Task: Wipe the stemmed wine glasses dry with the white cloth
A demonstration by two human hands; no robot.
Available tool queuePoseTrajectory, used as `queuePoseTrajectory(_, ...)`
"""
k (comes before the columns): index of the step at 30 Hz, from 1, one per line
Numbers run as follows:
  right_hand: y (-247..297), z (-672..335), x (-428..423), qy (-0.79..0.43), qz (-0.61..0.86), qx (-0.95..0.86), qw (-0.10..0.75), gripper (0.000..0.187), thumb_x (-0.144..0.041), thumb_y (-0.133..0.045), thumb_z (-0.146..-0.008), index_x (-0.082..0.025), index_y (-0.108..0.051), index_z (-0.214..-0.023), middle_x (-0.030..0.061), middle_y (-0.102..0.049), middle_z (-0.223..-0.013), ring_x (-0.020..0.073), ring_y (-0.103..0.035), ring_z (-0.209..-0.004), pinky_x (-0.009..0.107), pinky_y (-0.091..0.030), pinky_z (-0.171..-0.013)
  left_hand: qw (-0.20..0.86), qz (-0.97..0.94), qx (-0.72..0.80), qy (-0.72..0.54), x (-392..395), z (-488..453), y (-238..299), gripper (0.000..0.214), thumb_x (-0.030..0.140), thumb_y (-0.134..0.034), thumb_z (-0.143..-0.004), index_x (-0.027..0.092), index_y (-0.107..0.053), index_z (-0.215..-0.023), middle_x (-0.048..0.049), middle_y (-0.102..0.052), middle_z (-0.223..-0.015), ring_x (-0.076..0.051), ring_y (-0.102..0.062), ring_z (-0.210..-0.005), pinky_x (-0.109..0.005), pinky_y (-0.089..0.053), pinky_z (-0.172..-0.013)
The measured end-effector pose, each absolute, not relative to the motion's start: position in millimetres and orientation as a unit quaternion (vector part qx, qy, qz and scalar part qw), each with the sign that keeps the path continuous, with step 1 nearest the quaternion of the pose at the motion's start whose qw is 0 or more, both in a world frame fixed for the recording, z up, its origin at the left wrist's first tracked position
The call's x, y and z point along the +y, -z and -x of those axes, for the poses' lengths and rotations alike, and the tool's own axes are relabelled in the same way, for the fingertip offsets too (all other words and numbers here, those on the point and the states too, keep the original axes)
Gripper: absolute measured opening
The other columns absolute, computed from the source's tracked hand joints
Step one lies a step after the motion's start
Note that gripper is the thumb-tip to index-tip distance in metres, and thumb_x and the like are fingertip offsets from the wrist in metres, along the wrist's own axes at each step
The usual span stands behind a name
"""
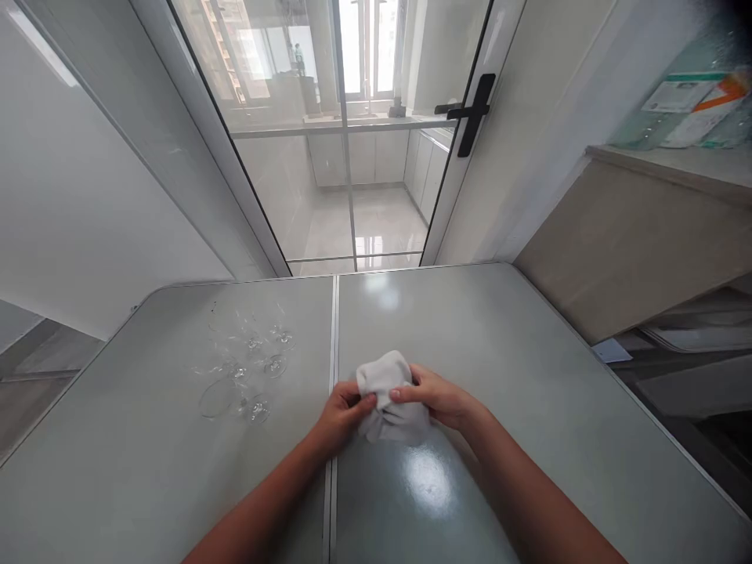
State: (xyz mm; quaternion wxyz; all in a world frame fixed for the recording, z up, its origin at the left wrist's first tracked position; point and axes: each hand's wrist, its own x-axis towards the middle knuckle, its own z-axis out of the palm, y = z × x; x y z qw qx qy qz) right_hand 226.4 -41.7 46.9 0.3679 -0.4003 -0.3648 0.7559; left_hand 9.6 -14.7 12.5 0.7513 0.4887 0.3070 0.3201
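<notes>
Hands, left (341, 411) and right (443, 398), grip a bunched white cloth (381, 377) over the grey table (517, 360).

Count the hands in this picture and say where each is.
2. The left hand holds the left side of the white cloth; the right hand holds its right side. No other hands show.

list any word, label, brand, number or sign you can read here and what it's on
No text can be read anywhere in the picture.
White, green and orange packaging on the shelf at the right: seems to be printed, but too blurred to read.
White cloth: no label or lettering visible.
Stemmed glasses on the table: no markings can be made out.
Black door handle: no lettering visible.
</notes>
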Motion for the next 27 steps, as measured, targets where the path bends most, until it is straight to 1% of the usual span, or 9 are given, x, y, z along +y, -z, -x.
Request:
queuePoseTrajectory(3,-43,-227,-42,-0.796,0.362,-0.354,0.334,0.043,-0.034,-0.09,-0.072,-0.015,-0.071,-0.105,0.0064,-0.069,-0.099,0.0205,-0.063,-0.091,0.029,-0.046,-0.08,0.749,-0.392,0.329,-0.421,-9,-5,-13,0.033,0.044,-0.076,-0.084,0.014,-0.078,-0.1,-0.0076,-0.074,-0.084,-0.018,-0.066,-0.074,-0.026,-0.049,-0.065)
queuePoseTrajectory(8,-45,-229,-38,-0.722,0.374,-0.305,0.496,0.028,-0.037,-0.084,-0.08,-0.022,-0.063,-0.09,-0.0011,-0.061,-0.086,0.0141,-0.055,-0.079,0.025,-0.044,-0.071,0.713,-0.345,0.343,-0.505,-2,2,-11,0.033,0.038,-0.08,-0.08,0.016,-0.076,-0.104,-0.0071,-0.076,-0.093,-0.017,-0.068,-0.077,-0.025,-0.053,-0.069)
queuePoseTrajectory(11,-45,-228,-35,-0.682,0.396,-0.269,0.553,0.031,-0.041,-0.082,-0.081,-0.022,-0.058,-0.084,-0.0032,-0.055,-0.079,0.0125,-0.051,-0.072,0.023,-0.043,-0.065,0.699,-0.36,0.354,-0.507,-3,2,-10,0.034,0.038,-0.081,-0.079,0.016,-0.073,-0.103,-0.0066,-0.075,-0.093,-0.017,-0.067,-0.077,-0.024,-0.052,-0.067)
queuePoseTrajectory(15,-43,-228,-33,-0.625,0.455,-0.248,0.584,0.042,-0.041,-0.088,-0.073,-0.025,-0.059,-0.099,-0.0037,-0.058,-0.081,0.0128,-0.052,-0.069,0.023,-0.042,-0.058,0.64,-0.389,0.391,-0.534,-3,2,-17,0.029,0.042,-0.077,-0.084,0.017,-0.066,-0.094,-0.002,-0.07,-0.081,-0.013,-0.062,-0.068,-0.021,-0.048,-0.061)
queuePoseTrajectory(17,-41,-231,-31,-0.585,0.471,-0.249,0.611,0.055,-0.037,-0.091,-0.069,-0.028,-0.06,-0.114,-0.0027,-0.062,-0.089,0.0142,-0.057,-0.073,0.024,-0.046,-0.062,0.616,-0.4,0.401,-0.548,-2,3,-22,0.03,0.042,-0.077,-0.085,0.021,-0.06,-0.099,0.0029,-0.065,-0.073,-0.011,-0.058,-0.061,-0.019,-0.045,-0.058)
queuePoseTrajectory(20,-38,-239,-28,-0.528,0.48,-0.279,0.643,0.072,-0.037,-0.089,-0.071,-0.032,-0.057,-0.135,-0.0004,-0.065,-0.1,0.0161,-0.06,-0.083,0.027,-0.049,-0.071,0.584,-0.43,0.417,-0.548,1,6,-25,0.04,0.042,-0.077,-0.085,0.028,-0.053,-0.115,0.0091,-0.057,-0.062,-0.009,-0.049,-0.052,-0.018,-0.039,-0.054)
queuePoseTrajectory(22,-36,-246,-26,-0.518,0.489,-0.313,0.629,0.062,-0.04,-0.086,-0.074,-0.03,-0.064,-0.132,0.0005,-0.066,-0.097,0.0169,-0.059,-0.082,0.028,-0.047,-0.071,0.541,-0.476,0.445,-0.531,3,8,-24,0.038,0.043,-0.075,-0.087,0.027,-0.059,-0.118,0.0082,-0.055,-0.06,-0.01,-0.046,-0.051,-0.02,-0.037,-0.053)
queuePoseTrajectory(25,-36,-254,-25,-0.495,0.52,-0.368,0.591,0.03,-0.047,-0.078,-0.081,-0.023,-0.076,-0.1,0.0016,-0.065,-0.089,0.0179,-0.055,-0.077,0.029,-0.043,-0.069,0.429,-0.56,0.499,-0.504,3,8,-18,0.032,0.041,-0.078,-0.083,0.023,-0.075,-0.109,0.0018,-0.064,-0.07,-0.014,-0.053,-0.061,-0.025,-0.042,-0.059)
queuePoseTrajectory(27,-36,-257,-25,-0.439,0.553,-0.435,0.559,0.027,-0.047,-0.076,-0.083,-0.024,-0.077,-0.096,0.0028,-0.065,-0.094,0.0204,-0.056,-0.082,0.031,-0.043,-0.074,0.355,-0.608,0.508,-0.496,2,7,-14,0.035,0.037,-0.082,-0.079,0.025,-0.078,-0.112,-0.0014,-0.071,-0.084,-0.018,-0.06,-0.072,-0.029,-0.047,-0.068)
